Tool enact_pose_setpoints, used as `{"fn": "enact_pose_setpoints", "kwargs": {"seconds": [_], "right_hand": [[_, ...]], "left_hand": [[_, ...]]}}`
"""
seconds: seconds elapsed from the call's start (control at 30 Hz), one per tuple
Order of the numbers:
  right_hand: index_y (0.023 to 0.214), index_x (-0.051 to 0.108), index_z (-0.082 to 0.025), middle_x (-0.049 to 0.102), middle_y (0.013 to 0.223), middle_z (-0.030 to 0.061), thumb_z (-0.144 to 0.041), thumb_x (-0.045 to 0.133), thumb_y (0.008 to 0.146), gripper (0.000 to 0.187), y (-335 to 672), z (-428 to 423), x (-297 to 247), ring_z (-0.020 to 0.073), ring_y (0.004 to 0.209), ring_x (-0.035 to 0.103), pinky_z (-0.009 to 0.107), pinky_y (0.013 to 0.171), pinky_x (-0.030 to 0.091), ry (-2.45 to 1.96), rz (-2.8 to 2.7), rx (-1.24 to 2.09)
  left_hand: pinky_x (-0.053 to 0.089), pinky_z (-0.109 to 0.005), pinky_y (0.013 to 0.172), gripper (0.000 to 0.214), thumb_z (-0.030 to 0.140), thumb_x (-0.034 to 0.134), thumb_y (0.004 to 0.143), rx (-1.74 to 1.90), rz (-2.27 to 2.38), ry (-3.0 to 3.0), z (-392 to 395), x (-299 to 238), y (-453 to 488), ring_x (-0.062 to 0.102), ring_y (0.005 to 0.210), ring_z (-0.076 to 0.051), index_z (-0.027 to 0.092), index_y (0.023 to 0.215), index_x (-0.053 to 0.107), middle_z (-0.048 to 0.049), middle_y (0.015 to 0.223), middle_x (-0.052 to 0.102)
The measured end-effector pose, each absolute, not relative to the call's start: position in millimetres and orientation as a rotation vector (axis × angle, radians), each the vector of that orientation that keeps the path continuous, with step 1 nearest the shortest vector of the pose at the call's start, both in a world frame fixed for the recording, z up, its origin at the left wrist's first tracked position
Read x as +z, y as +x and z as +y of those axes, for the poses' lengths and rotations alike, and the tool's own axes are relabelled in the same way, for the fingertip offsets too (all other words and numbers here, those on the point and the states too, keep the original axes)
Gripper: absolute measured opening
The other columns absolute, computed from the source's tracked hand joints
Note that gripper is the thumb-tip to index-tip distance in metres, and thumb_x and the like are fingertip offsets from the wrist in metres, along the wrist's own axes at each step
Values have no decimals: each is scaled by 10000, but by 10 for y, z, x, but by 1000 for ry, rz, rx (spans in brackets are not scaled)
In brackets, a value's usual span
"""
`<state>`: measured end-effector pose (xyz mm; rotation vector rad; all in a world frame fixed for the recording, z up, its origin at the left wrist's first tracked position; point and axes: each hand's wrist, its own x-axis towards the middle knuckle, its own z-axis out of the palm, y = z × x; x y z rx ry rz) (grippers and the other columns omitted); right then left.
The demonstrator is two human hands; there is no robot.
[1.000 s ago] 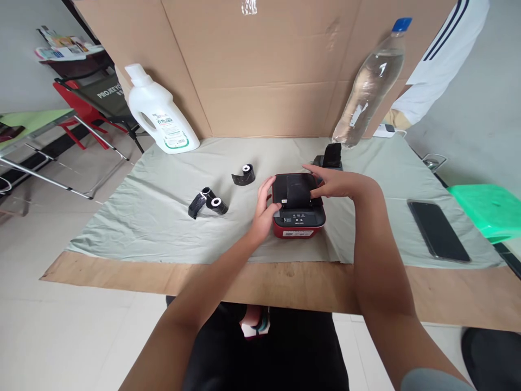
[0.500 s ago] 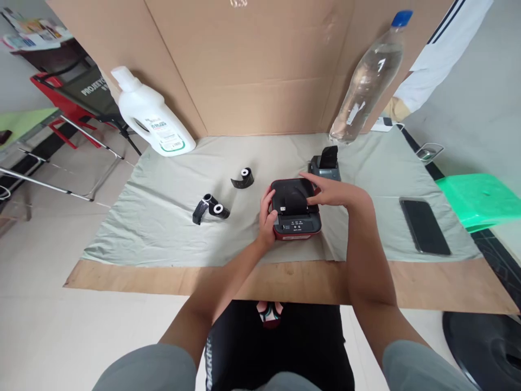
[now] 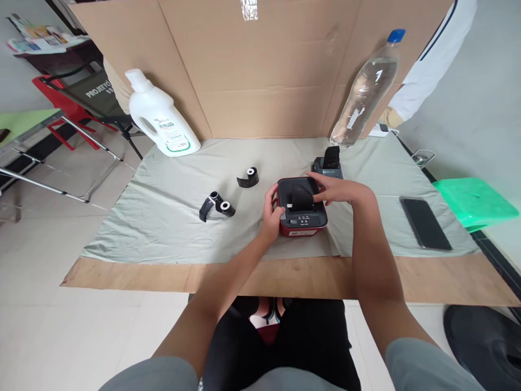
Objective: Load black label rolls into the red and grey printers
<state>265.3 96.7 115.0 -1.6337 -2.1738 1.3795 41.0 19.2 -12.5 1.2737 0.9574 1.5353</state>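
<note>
A small red and black label printer (image 3: 303, 217) stands on a pale grey-green cloth (image 3: 163, 217). My left hand (image 3: 271, 212) grips its left side, fingers curled round the casing. Over the printer's top right, my right hand (image 3: 337, 190) rests with its fingers laid on the black lid. Black label rolls lie to the left: a pair (image 3: 217, 205) close together and a single one (image 3: 249, 177) further back. A second, grey printer (image 3: 329, 163) stands just behind the red one.
A white detergent jug (image 3: 160, 120) and a clear water bottle (image 3: 364, 92) stand against the cardboard backdrop (image 3: 264, 65). A black phone (image 3: 424, 222) lies on the cloth at right. A green stool (image 3: 474, 203) stands right; folding chairs stand left. Another person's white sleeve shows top right.
Both hands stay on the red printer. The right hand's fingers have shifted slightly across the lid. The view has shifted a little as my head moved.
</note>
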Motion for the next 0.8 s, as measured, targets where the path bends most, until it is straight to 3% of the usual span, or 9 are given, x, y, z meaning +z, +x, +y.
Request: {"fn": "enact_pose_setpoints", "kwargs": {"seconds": [0.1, 0.17, 0.27, 0.37, 0.43, 0.5, 0.7, 0.8], "right_hand": [[1696, 262, -351, 472, 1672, 125, -378, 755, 833, 994, 2615, 805, 1114, 331, 1311, 647, 394, 813, 684, -1606, -2072, 1393], [1672, 324, -324, 479, 1671, 118, -403, 679, 907, 847, 2578, 583, 1033, 332, 1404, 592, 436, 936, 658, -1538, -1965, 1303], [1665, 346, -297, 436, 1708, 84, -495, 470, 1037, 671, 2522, 143, 809, 291, 1549, 453, 526, 1237, 438, -1431, -1795, 1070], [1722, 175, -349, 182, 1812, -9, -650, 385, 1035, 778, 2474, -237, 540, 232, 1673, 194, 498, 1341, 268, -1344, -1797, 1072], [1736, 61, -302, 134, 1820, 39, -698, 567, 938, 1025, 2432, -373, 405, 252, 1674, 189, 484, 1346, 266, -1269, -1832, 991], [1732, 44, -275, 189, 1805, 91, -658, 676, 885, 1124, 2374, -393, 341, 267, 1659, 242, 483, 1343, 275, -1245, -1847, 870], [1714, 125, -201, 299, 1759, 159, -583, 677, 898, 1057, 2233, 218, 522, 277, 1649, 258, 480, 1335, 244, -1248, -1903, 625], [1708, 42, -130, 217, 1778, 204, -578, 621, 935, 1065, 2200, 720, 627, 262, 1644, 255, 440, 1311, 269, -1274, -1985, 611]], "left_hand": [[439, -441, 1243, 635, 311, 575, 902, 1574, 911, 1244, 211, -105, 429, 471, 1517, -272, 262, 1522, 446, -91, 1630, 488], [437, -432, 1237, 619, 344, 592, 909, 1603, 894, 1226, 215, -115, 443, 474, 1514, -274, 255, 1505, 449, -105, 1618, 495], [454, -430, 1208, 541, 390, 611, 914, 1643, 983, 1201, 212, -156, 453, 514, 1461, -264, 242, 1420, 489, -117, 1554, 530], [483, -414, 1157, 391, 400, 585, 940, 1666, 1129, 1234, 194, -192, 444, 578, 1342, -231, 229, 1289, 542, -105, 1400, 602], [496, -405, 1134, 337, 394, 560, 960, 1673, 1148, 1272, 177, -192, 432, 607, 1280, -216, 222, 1250, 559, -98, 1327, 632], [498, -405, 1136, 324, 387, 545, 968, 1681, 1131, 1273, 176, -166, 416, 621, 1263, -215, 212, 1239, 582, -97, 1316, 649], [370, -416, 1295, 467, 334, 582, 895, 1681, 975, 1223, 585, 80, 372, 503, 1495, -256, 235, 1347, 645, -56, 1544, 597], [325, -401, 1330, 546, 258, 547, 857, 1644, 928, 1127, 1017, 240, 358, 453, 1554, -247, 236, 1395, 642, -21, 1529, 630]]}}
